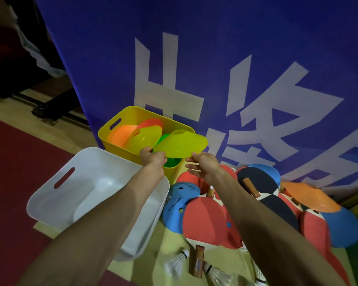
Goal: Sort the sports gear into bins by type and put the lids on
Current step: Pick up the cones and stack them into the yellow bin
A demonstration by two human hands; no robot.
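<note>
I see my left hand (153, 159) and right hand (203, 165) holding a yellow-green cone (180, 144) by its near rim above the yellow bin (106, 132), which holds other cones (141, 139). A white bin (50, 195) stands just beside it. Red paddles (205, 219), blue cones (174, 215) and shuttlecocks (177, 263) lie to its right.

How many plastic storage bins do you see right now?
2. The yellow plastic bin stands against the blue banner, holding disc cones; the white plastic bin sits in front of it, nearer the camera. Others may be out of frame.
</note>
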